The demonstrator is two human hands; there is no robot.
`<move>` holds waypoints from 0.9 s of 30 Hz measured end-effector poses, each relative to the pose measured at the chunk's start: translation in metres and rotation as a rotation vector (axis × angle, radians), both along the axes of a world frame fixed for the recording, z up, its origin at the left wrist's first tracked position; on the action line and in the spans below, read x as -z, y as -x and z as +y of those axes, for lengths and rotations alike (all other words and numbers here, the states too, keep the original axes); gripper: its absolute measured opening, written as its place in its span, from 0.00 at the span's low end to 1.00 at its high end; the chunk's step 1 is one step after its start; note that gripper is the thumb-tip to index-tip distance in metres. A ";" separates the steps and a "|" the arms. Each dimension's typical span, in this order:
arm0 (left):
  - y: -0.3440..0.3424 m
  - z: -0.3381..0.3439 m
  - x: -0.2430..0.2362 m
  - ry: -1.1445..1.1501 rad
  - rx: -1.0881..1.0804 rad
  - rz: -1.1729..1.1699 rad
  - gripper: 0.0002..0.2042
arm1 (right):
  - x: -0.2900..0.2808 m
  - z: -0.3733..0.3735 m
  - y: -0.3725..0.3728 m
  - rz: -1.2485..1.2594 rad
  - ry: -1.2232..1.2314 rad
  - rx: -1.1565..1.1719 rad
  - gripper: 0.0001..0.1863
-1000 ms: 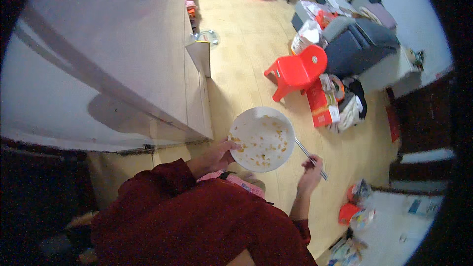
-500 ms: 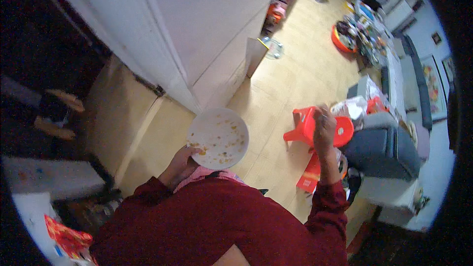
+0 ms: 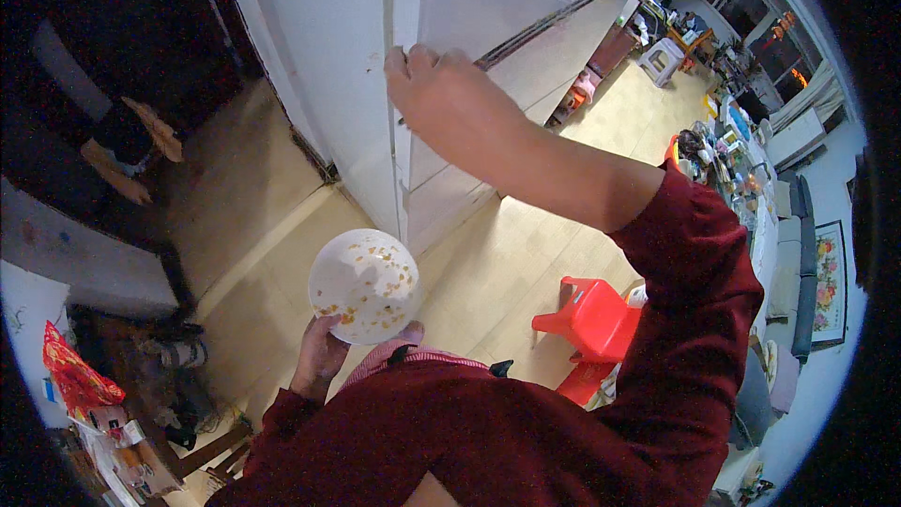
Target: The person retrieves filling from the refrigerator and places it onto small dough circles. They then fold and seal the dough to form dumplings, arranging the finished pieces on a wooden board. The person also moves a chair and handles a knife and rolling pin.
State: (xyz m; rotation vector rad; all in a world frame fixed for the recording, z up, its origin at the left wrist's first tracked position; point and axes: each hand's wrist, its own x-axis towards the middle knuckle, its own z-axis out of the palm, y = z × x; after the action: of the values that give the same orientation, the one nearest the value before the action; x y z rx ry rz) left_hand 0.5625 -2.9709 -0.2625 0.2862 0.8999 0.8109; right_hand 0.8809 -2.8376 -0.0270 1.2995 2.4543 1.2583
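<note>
My left hand (image 3: 319, 357) grips a white bowl (image 3: 361, 268) by its near rim, thumb on the rim and other fingertips showing at its right side. Small yellow-brown food bits are scattered over the bowl's inner face. My right hand (image 3: 450, 99) is raised in front of me, fingers curled over the vertical edge of a tall white door (image 3: 402, 0). What the fingertips press on is partly hidden by the hand. A dark horizontal gap (image 3: 554, 19) runs across the white unit to the right of the hand.
A red plastic stool (image 3: 591, 314) stands on the tiled floor at my right. At far right are a cluttered table (image 3: 737, 160) and a sofa (image 3: 793, 263). A dark doorway is at left, where another person's hands (image 3: 136, 150) show. A red bag (image 3: 75, 371) lies at lower left.
My right hand has risen from beside the red stool to the white door's edge. The bowl, still in my left hand, sits lower and further left in view as the view shifted.
</note>
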 end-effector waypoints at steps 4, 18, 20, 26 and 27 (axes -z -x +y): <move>-0.006 -0.007 0.003 -0.052 -0.108 0.021 0.27 | 0.005 -0.001 -0.008 0.000 -0.066 -0.090 0.12; -0.094 -0.099 0.001 -0.143 -0.426 -0.053 0.25 | 0.004 -0.163 -0.157 0.032 0.081 -0.315 0.14; -0.118 -0.112 0.004 -0.172 -0.375 -0.052 0.25 | 0.004 -0.236 -0.211 0.133 0.228 -0.249 0.13; -0.185 -0.134 0.007 -0.117 -0.178 -0.003 0.25 | 0.074 -0.417 -0.330 1.524 -0.362 0.349 0.28; -0.199 -0.133 0.007 -0.105 -0.128 -0.003 0.26 | 0.095 -0.429 -0.341 1.524 -0.314 0.452 0.27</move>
State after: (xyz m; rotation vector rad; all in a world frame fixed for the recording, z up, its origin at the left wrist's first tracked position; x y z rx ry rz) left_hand 0.7611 -3.1040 -0.2698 0.3215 0.8807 0.9793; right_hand 1.2224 -3.2664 -0.1215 3.5634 2.1173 0.4675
